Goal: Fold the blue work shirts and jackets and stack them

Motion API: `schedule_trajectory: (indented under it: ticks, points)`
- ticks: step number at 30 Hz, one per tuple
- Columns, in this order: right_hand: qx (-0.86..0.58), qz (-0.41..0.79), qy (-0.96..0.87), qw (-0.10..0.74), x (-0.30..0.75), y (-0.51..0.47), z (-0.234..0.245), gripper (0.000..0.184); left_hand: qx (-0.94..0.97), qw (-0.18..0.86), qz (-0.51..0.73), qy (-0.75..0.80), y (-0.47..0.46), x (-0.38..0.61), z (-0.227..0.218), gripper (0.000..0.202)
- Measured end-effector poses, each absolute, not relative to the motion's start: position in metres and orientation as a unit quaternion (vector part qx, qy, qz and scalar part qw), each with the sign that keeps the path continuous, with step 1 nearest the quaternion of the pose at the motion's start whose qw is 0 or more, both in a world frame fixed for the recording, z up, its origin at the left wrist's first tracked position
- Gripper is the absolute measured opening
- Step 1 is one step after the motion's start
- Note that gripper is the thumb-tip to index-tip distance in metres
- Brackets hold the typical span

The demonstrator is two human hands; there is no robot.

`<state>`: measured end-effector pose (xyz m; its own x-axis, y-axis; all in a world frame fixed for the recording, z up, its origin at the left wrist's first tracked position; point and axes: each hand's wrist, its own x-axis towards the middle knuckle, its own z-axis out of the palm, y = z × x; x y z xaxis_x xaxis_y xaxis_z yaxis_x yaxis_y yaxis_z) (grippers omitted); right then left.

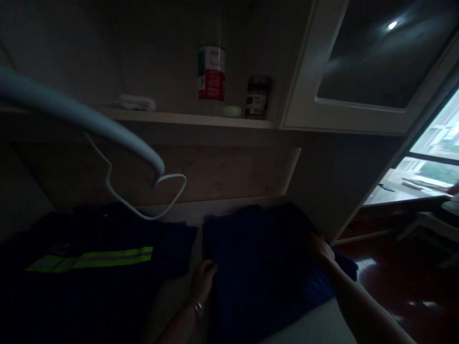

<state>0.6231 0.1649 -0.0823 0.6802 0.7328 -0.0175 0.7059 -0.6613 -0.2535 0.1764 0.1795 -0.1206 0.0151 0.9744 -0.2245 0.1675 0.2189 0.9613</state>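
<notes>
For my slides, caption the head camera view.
The left hand and right hand rest on opposite edges of a dark blue garment beside a reflective-striped jacket.

Two hands (202,279) (322,248), two dark blue garments (261,267) (89,286), one white hanger (89,119), one bottle (211,76), one jar (257,98).

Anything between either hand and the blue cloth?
Nothing visible. The left hand is at the left edge of the blue cloth, and the right hand is at its right edge. It is too dark to tell whether either holds it. The striped garment lies off to the left, with the hanger above it, clear of both hands.
</notes>
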Motion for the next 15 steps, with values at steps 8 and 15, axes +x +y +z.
schedule_trajectory:
  ticks: [8,15]
  points:
    - [-0.918,0.047,-0.362,0.153,0.634,0.177,-0.083,0.040,0.378,0.635,0.459,0.493,0.150,0.181,-0.084,0.035]
    - [-0.894,0.086,-0.376,0.226,0.622,0.175,-0.065,0.057,0.502,0.728,0.312,0.348,0.114,0.204,-0.090,0.020]
